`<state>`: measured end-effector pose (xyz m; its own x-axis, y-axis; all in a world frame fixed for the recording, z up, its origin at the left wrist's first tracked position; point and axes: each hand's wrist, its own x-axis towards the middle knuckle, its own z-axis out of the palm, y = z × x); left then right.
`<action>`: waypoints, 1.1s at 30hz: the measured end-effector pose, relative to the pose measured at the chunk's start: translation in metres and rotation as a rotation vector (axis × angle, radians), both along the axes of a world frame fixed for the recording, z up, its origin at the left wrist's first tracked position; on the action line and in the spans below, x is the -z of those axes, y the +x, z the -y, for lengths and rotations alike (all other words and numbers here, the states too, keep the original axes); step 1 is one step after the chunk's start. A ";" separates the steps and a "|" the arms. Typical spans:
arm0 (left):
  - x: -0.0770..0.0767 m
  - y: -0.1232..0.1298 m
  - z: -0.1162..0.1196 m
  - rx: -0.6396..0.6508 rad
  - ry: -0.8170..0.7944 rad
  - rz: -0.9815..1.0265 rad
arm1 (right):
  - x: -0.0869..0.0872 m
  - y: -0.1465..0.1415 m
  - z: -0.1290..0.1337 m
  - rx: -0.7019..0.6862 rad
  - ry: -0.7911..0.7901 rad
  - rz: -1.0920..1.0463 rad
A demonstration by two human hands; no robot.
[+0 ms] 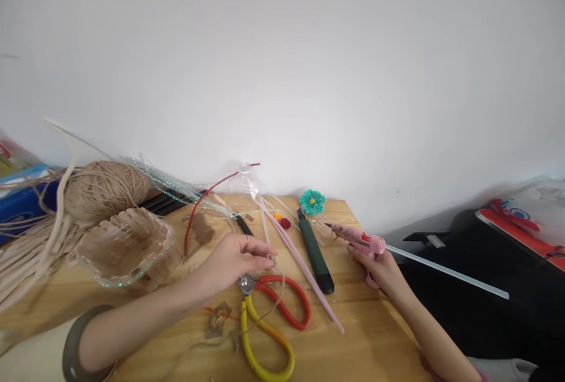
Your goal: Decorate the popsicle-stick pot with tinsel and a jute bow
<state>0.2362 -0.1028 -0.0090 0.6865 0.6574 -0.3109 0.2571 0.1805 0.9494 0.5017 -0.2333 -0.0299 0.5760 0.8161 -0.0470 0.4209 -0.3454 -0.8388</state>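
Observation:
My left hand (241,261) pinches a thin piece of twine (279,294) between thumb and fingers, its tail looping down across the table. Just under that hand lie scissors (269,341) with one red and one yellow handle. My right hand (382,270) grips a pink glue gun (362,241), its tip pointing left and a long clear glue stick (450,273) sticking out behind. Between the hands rest a dark green cutter-like tool (316,258) and pink pipe cleaners (300,264). The scissor blades are mostly hidden by my left hand.
On the left, a ball of twine (103,188) sits behind a basket of wooden sticks (128,246) trimmed with glitter. A teal flower (312,201) and a clear plastic bottle top (245,179) stand near the wall. Beyond the table's right edge is a black surface (445,317).

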 end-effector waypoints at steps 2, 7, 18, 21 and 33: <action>-0.002 0.001 -0.001 0.000 -0.019 -0.015 | -0.007 -0.005 0.003 0.009 0.035 -0.030; -0.001 0.003 -0.005 0.028 -0.033 -0.038 | -0.036 -0.024 0.019 0.010 0.151 0.051; 0.004 0.007 -0.006 0.052 0.005 -0.050 | -0.045 -0.079 0.037 -0.396 0.027 -0.020; 0.007 0.007 -0.005 0.061 0.011 -0.032 | -0.049 -0.089 0.035 -0.410 0.019 -0.032; 0.005 0.005 -0.004 0.094 0.009 -0.033 | -0.049 -0.105 0.014 -0.279 0.242 0.642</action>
<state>0.2414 -0.0989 -0.0144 0.7347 0.5934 -0.3287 0.3040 0.1453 0.9415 0.3964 -0.2474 0.0193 0.1992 0.8811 0.4290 0.8993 0.0096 -0.4373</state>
